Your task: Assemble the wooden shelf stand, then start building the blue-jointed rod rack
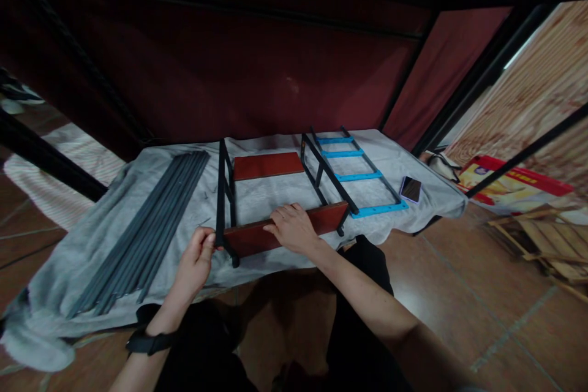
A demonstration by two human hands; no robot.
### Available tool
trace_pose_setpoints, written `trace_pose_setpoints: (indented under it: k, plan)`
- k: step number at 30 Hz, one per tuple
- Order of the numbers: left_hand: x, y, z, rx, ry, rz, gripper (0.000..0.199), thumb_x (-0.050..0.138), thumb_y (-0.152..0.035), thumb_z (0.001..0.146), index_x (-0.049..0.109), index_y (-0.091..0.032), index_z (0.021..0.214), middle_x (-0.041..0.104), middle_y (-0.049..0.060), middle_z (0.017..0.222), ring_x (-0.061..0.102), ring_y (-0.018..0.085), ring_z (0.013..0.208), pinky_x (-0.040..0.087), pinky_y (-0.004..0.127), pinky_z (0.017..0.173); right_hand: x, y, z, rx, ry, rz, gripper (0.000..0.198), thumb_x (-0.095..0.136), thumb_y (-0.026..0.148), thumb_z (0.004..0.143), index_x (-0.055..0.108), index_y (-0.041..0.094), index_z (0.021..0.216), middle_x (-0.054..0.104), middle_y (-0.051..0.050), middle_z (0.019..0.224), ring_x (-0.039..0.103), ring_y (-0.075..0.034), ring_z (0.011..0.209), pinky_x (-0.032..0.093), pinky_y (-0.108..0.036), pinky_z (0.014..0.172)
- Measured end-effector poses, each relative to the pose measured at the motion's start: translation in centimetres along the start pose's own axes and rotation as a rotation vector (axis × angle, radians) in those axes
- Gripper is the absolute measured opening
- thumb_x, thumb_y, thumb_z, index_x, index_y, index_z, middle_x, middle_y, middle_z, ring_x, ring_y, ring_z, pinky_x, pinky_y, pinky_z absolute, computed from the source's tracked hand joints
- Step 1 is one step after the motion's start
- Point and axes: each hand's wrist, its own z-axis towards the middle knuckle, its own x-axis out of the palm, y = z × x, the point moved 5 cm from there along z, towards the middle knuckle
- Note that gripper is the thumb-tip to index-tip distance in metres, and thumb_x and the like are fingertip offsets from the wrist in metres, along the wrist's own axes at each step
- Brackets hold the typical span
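A small rack with black metal side frames (pixel 226 187) lies on the grey cloth in front of me. A reddish-brown board (pixel 250 237) joins its near side, and a second brown board (pixel 267 165) sits between the frames further back. My right hand (pixel 293 228) grips the near board around its middle, fingers over the upper edge. At the rack's near left corner, my left hand (pixel 198 252) is closed with thumb and forefinger pinched together; what they hold is too small to make out. Loose thin metal pieces (pixel 202 222) lie close to that hand.
Several dark grey tubes (pixel 149 229) lie side by side at left. To the right are a blue and dark ladder-like frame (pixel 358 176) and a phone (pixel 410 189). Dark bed-frame posts (pixel 50 153) and a maroon panel (pixel 275 86) enclose the grey cloth (pixel 367 229).
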Motion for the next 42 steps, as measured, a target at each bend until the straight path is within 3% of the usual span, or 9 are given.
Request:
trace_pose_setpoints:
  k: [6,11,15,20,25,30,37,42]
  plan:
    - [0.1,-0.2,-0.4,-0.032,0.009,-0.134,0.026,0.046,-0.047,0.093,0.051,-0.022,0.086,0.050,-0.001,0.078,0.054,0.016,0.074,0.050,0.029,0.071,0.0,0.2,-0.2,0.006,0.031,-0.011,0.037,0.040,0.044,0.103,0.065,0.018,0.096,0.070,-0.012,0.098,0.058,-0.025,0.098,0.037,-0.039,0.089]
    - [1.2,3.7,-1.7,-0.152,-0.049,-0.390,0.031,0.042,-0.047,0.096,0.055,-0.019,0.101,0.055,0.001,0.079,0.056,0.015,0.072,0.051,0.030,0.071,0.1,0.2,-0.3,-0.010,0.016,-0.003,0.038,0.038,0.045,0.103,0.065,0.018,0.096,0.070,-0.011,0.096,0.059,-0.026,0.095,0.036,-0.038,0.088]
    - [3.1,7.3,-3.5,-0.212,-0.046,-0.099,0.013,0.052,-0.025,0.088,0.060,-0.018,0.095,0.061,0.006,0.085,0.060,0.020,0.081,0.051,0.034,0.077,0.2,0.0,-0.5,-0.025,0.023,0.002,0.039,0.039,0.046,0.102,0.066,0.018,0.098,0.069,-0.011,0.094,0.061,-0.026,0.092,0.036,-0.037,0.085]
    - [4.5,8.3,-4.3,-0.168,0.112,0.241,0.017,0.049,-0.010,0.087,0.064,-0.015,0.093,0.063,0.012,0.096,0.062,0.022,0.087,0.049,0.036,0.085,0.2,-0.2,-0.6,-0.026,0.033,-0.020,0.038,0.040,0.047,0.102,0.065,0.019,0.097,0.069,-0.009,0.092,0.061,-0.024,0.089,0.038,-0.036,0.082]
    - [4.4,8.5,-4.1,-0.133,0.229,0.300,0.022,0.046,-0.007,0.089,0.066,-0.015,0.091,0.065,0.011,0.098,0.063,0.021,0.090,0.049,0.034,0.087,0.0,-0.1,-0.8,-0.053,0.034,-0.018,0.038,0.039,0.047,0.102,0.065,0.020,0.095,0.069,-0.009,0.091,0.062,-0.024,0.088,0.039,-0.035,0.081]
    - [4.4,8.4,-4.2,-0.137,0.237,0.397,0.020,0.046,-0.008,0.090,0.064,-0.016,0.091,0.064,0.012,0.099,0.064,0.020,0.085,0.050,0.033,0.082,-0.2,-0.1,-0.9,-0.063,0.018,0.003,0.038,0.040,0.048,0.102,0.064,0.020,0.096,0.070,-0.009,0.091,0.063,-0.025,0.088,0.041,-0.036,0.080]
    - [4.5,7.6,-3.8,-0.004,0.293,0.457,0.029,0.041,-0.001,0.089,0.062,-0.015,0.104,0.065,0.011,0.102,0.065,0.021,0.095,0.051,0.033,0.088,-0.1,-0.2,-0.9,-0.089,-0.011,0.035,0.034,0.044,0.047,0.101,0.064,0.020,0.097,0.070,-0.007,0.089,0.064,-0.024,0.086,0.044,-0.036,0.082]
    - [4.4,8.7,-3.3,-0.063,0.285,0.422,0.025,0.046,-0.002,0.085,0.062,-0.016,0.098,0.066,0.010,0.103,0.064,0.020,0.100,0.050,0.031,0.092,-0.8,-0.1,-1.2,-0.118,-0.094,0.159,0.033,0.050,0.040,0.099,0.059,0.019,0.124,0.067,-0.010,0.119,0.060,-0.027,0.111,0.043,-0.042,0.097]
